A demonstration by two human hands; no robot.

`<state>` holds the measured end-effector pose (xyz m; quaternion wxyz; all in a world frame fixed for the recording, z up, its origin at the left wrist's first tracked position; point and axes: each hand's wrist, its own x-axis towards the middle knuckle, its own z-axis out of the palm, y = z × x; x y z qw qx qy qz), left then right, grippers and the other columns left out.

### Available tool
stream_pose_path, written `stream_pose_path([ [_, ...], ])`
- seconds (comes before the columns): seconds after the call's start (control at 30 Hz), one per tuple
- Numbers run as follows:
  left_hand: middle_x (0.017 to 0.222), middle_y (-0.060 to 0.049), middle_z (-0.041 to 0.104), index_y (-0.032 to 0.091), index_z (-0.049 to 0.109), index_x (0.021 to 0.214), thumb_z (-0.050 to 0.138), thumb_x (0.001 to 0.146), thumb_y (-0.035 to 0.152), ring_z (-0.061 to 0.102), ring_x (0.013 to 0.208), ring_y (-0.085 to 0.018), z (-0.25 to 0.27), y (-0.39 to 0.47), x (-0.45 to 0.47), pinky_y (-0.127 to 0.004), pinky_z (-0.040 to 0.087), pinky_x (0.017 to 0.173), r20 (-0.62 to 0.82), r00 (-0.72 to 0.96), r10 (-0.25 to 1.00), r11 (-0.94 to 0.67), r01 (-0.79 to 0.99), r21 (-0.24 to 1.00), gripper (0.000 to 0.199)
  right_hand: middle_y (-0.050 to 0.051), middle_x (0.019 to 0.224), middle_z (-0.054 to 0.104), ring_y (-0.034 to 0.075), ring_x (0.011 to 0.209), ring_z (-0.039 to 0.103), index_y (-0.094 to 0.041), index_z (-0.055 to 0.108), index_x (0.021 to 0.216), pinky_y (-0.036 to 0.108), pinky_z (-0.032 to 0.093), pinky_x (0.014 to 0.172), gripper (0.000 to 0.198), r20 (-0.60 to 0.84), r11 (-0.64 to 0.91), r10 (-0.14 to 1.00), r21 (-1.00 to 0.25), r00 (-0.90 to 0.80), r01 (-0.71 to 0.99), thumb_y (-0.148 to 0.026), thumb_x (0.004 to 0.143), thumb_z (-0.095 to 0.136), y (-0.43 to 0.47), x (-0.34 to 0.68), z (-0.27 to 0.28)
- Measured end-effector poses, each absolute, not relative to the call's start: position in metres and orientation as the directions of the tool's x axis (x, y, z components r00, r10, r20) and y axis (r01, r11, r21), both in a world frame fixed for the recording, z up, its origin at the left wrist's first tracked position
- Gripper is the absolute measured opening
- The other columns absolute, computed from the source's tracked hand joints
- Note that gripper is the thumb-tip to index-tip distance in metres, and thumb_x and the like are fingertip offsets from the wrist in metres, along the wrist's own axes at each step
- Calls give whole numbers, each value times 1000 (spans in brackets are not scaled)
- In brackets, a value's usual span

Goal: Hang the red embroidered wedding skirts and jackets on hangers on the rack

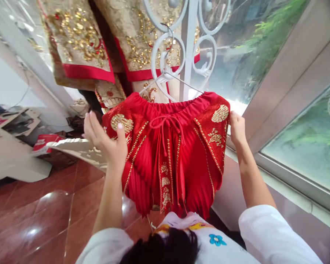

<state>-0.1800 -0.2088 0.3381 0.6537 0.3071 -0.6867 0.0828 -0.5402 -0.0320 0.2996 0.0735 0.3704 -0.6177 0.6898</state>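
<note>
Sleeves of loose white cloth [275, 231] lay nearest, leading out to a left hand [108, 143] and a right hand [238, 128] on either side of a red pleated skirt with gold embroidery [198, 165]. The skirt hung between the two hands, its gathered waistband uppermost and a thin red cord tied in a bow [167, 118] at the middle. On the left hand the fingers [91, 126] were spread wide, with the thumb apart and overlapping a round gold emblem [128, 124]; whether they touched the cloth could not be told. The right hand's fingers were bent in close at the skirt's upper side edge, but whether they pinched it was unclear.

Under the waistband's ends ran a thin wire hanger [181, 80], its hook up against white scrolled ironwork [187, 47]. The left hand and forearm partly blocked a pale strip with a pierced edge [79, 148] above glossy reddish-brown floor tiles [44, 216]; near it sat a red-and-white box [45, 142].

Behind the skirt hung cream garments with gold sequins and red borders [82, 40]. Beside the right arm stood a grey-framed window [283, 73], with green foliage [282, 31] beyond its glass.
</note>
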Motion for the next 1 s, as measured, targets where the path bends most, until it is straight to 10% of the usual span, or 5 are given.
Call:
stream_pose_path([
  [0.17, 98, -9, 61, 17, 60, 110, 53, 81, 17, 58, 98, -22, 287, -122, -241, -40, 48, 89, 996, -22, -82, 996, 44, 83, 30, 12, 106, 66, 19, 102, 61, -14, 62, 103, 38, 44, 94, 46, 328, 97, -99, -936, -939, -338, -50, 87, 38, 55, -507, 196],
  [0.27, 98, -8, 62, 17, 61, 102, 53, 81, 11, 59, 96, -19, 239, -66, -275, -35, 51, 85, 884, -460, -83, 851, 429, 303, 23, 11, 90, 70, 21, 88, 65, -15, 66, 80, 37, 49, 86, 24, -45, 371, -7, -928, -999, 39, -34, 77, 52, 123, -438, 117],
  [0.43, 98, -8, 65, 18, 64, 92, 49, 87, 18, 61, 94, -17, 172, 20, -299, -34, 51, 85, 460, -862, 215, 469, 504, 725, 16, 2, 60, 65, 14, 59, 62, -13, 64, 61, 31, 52, 69, 6, -392, 271, 386, -817, -835, 509, -9, 64, 65, 219, -296, 45],
  [0.7, 101, -9, 65, 19, 64, 92, 46, 86, 28, 61, 98, -21, 112, 217, -310, -36, 52, 83, 45, -495, 868, 204, 438, 876, 21, 6, 98, 70, 18, 87, 65, -18, 68, 95, 31, 48, 88, 22, -293, -25, 899, -776, -326, 630, -16, 77, 55, 380, -134, 45],
  [1.0, 154, -18, 16, 21, 29, 145, 75, 63, 19, 17, 141, -36, 57, 433, -256, -55, 27, 108, -51, -279, 959, 227, 648, 727, 94, 10, 104, 66, 15, 75, 66, -13, 58, 112, 30, 54, 75, 34, -300, -255, 954, -813, -1, 524, -19, 81, 47, 459, -55, 25],
])
